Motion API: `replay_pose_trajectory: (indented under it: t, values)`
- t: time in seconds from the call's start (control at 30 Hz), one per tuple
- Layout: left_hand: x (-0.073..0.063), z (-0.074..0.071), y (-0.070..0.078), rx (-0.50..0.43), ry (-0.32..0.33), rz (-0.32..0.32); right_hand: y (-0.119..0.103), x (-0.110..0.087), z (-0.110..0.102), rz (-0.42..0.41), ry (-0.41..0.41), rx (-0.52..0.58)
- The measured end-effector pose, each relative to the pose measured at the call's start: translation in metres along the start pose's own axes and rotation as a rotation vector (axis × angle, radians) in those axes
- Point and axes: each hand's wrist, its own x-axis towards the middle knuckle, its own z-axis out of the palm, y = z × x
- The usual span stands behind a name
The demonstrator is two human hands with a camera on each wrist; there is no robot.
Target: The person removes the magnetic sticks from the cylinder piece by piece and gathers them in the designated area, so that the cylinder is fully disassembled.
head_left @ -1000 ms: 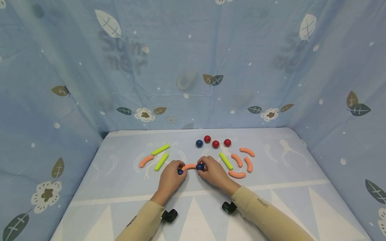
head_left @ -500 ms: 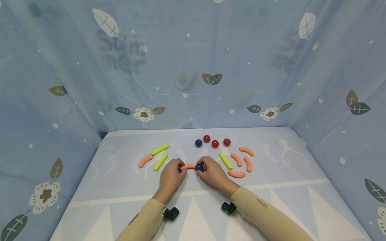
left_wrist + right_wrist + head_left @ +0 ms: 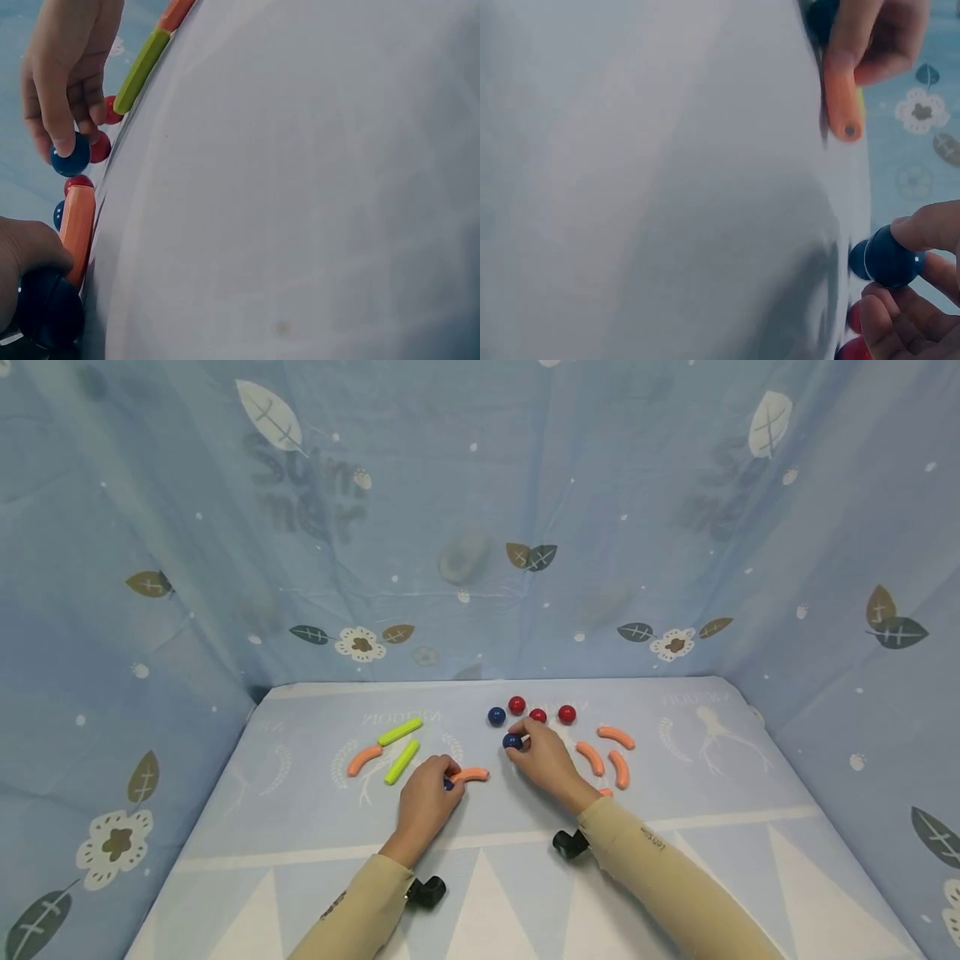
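Note:
My left hand (image 3: 426,800) holds a curved orange stick (image 3: 472,774) low over the table. A dark blue ball (image 3: 51,309) sits at the stick's near end, partly covered by the fingers. The stick's other end points right; in the right wrist view a small dark spot marks its tip. My right hand (image 3: 546,762) pinches a second blue ball (image 3: 512,742) between thumb and fingers, up and to the right of the orange stick and apart from it. In the right wrist view this ball (image 3: 891,256) hides part of another blue ball behind it.
Beyond the right hand lie a blue ball (image 3: 497,717) and several red balls (image 3: 567,715). Several curved orange sticks (image 3: 616,737) rest at the right. Two green sticks (image 3: 401,732) and an orange one (image 3: 364,761) lie left. Another green stick (image 3: 142,71) shows in the left wrist view.
My right hand has drawn its blue ball off the orange stick's free end and moved up and right, now covering the right green stick in the head view. The left hand has stayed put.

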Motion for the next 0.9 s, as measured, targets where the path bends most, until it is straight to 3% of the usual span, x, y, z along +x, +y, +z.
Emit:
replay_pose_trajectory:
  t: [0.13, 0.37, 0.9]
  values:
    - [0.000, 0.001, -0.002, -0.002, -0.011, -0.006, 0.008, 0.013, 0.000, 0.039, 0.001, -0.015]
    - [0.001, 0.001, -0.004, -0.006, -0.006, -0.007, 0.012, 0.027, 0.004, 0.031, 0.016, -0.052]
    - [0.000, 0.000, -0.002, -0.017, -0.012, -0.025, 0.013, 0.027, 0.004, 0.058, 0.018, -0.027]
